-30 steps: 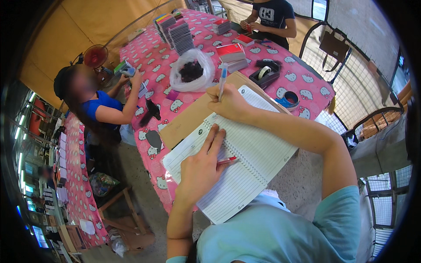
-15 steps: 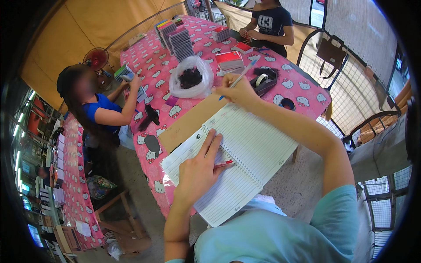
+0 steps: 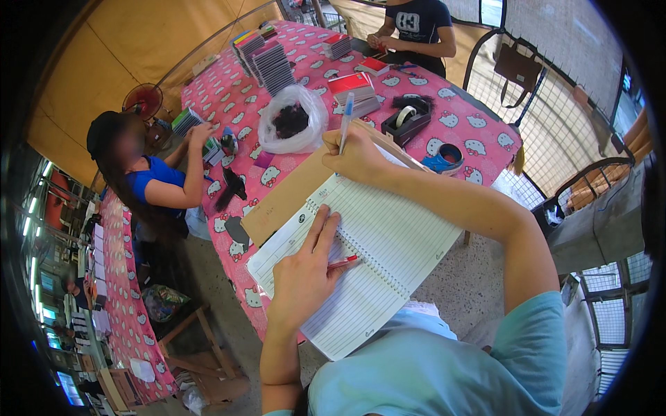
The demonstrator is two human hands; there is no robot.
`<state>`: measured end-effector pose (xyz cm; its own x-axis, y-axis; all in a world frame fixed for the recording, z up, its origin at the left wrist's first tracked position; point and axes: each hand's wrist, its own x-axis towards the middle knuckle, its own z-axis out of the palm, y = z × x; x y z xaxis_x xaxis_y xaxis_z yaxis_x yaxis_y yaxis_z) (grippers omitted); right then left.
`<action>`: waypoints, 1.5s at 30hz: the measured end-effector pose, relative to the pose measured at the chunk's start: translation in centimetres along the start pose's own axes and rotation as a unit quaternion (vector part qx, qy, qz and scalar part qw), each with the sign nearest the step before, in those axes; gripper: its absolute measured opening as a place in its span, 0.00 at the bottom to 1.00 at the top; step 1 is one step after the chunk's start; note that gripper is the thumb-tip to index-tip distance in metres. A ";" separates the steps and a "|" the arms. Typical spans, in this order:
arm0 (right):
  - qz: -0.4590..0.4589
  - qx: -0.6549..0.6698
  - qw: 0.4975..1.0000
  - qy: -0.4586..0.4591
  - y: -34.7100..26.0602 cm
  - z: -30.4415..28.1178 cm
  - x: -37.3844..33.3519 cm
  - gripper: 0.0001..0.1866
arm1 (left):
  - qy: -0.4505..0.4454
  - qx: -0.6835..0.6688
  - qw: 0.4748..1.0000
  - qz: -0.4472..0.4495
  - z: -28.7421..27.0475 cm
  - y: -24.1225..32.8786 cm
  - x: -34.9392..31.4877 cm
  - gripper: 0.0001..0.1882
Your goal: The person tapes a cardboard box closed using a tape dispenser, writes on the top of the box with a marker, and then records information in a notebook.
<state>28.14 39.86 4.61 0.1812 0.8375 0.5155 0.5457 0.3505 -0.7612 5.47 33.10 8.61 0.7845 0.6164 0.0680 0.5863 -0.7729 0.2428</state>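
Note:
A spiral notebook (image 3: 388,225) with ruled pages lies open before me, its far part over a brown cardboard sheet (image 3: 284,197). My right hand (image 3: 357,156) grips a clear pen with a blue cap or end (image 3: 346,114), held nearly upright with the lower end at the top of the right-hand page. Across the left-hand page rests my left hand (image 3: 305,274), index and middle fingers stretched toward the spiral. A red pen (image 3: 343,262) juts out from between its thumb and fingers; the rest is hidden under the hand.
On the pink patterned table stand a plastic bag of dark fibres (image 3: 295,125), stacked booklets (image 3: 272,68), red-topped pads (image 3: 352,91), a tape dispenser (image 3: 408,125) and a blue tape roll (image 3: 444,159). One co-worker (image 3: 163,180) handles booklets at left; another (image 3: 416,35) stands at the far side.
My right hand has drawn slightly left and down onto the page, and its pen has tipped more upright. The view has shifted a little. The left co-worker's hands have moved.

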 end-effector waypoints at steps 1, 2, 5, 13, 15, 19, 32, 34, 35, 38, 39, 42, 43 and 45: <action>0.000 0.000 1.000 -0.001 0.0 0.0 0.0 0.11 | -0.002 0.002 1.000 -0.001 0.0 0.0 0.0 0.37; -0.001 -0.002 1.000 0.002 0.1 0.1 0.0 0.11 | -0.002 0.002 1.000 -0.002 0.1 0.0 0.0 0.37; -0.008 -0.010 1.000 0.000 -0.3 0.1 0.0 0.11 | 0.007 0.000 1.000 -0.002 0.1 -0.1 -0.1 0.37; -0.003 -0.020 1.000 -0.004 -0.1 0.2 -0.1 0.10 | 0.008 -0.004 1.000 -0.007 0.1 0.0 -0.1 0.36; -0.003 -0.018 1.000 -0.006 -0.1 0.2 0.0 0.10 | 0.008 -0.005 1.000 -0.007 0.1 -0.1 -0.1 0.36; 0.000 -0.024 1.000 -0.004 -0.1 0.2 0.0 0.10 | 0.006 -0.007 1.000 -0.007 0.1 -0.1 -0.1 0.36; -0.004 -0.012 1.000 0.003 -0.2 0.0 0.0 0.12 | 0.007 -0.006 1.000 -0.011 0.1 -0.1 -0.3 0.36; -0.001 -0.010 1.000 0.013 -0.1 -0.2 0.0 0.12 | -0.007 -0.007 1.000 -0.018 -0.1 0.1 -0.1 0.36; -0.006 -0.013 1.000 0.017 0.0 -0.2 0.0 0.12 | -0.007 -0.007 1.000 -0.017 -0.1 0.1 -0.1 0.36; -0.006 -0.021 1.000 0.016 0.1 0.0 0.0 0.12 | 0.001 -0.009 1.000 -0.014 0.0 0.0 -0.2 0.36; -0.004 -0.026 1.000 0.013 0.1 0.0 0.0 0.12 | 0.007 -0.012 1.000 -0.009 0.1 -0.1 -0.2 0.36; -0.015 -0.026 0.999 -0.009 0.1 -0.1 -0.1 0.12 | 0.013 -0.018 1.000 -0.004 0.2 -0.2 -0.2 0.36; -0.016 -0.026 1.000 -0.009 0.2 -0.1 -0.1 0.12 | 0.013 -0.019 1.000 -0.003 0.2 -0.2 -0.2 0.37; 0.010 -0.004 1.000 0.004 0.2 -0.1 -0.1 0.12 | 0.014 -0.017 1.000 -0.004 0.2 -0.2 -0.3 0.37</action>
<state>28.35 39.86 4.44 0.1981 0.8411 0.5033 0.5484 0.3305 -0.7682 5.22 33.04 8.36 0.7732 0.6275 0.0918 0.5856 -0.7621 0.2762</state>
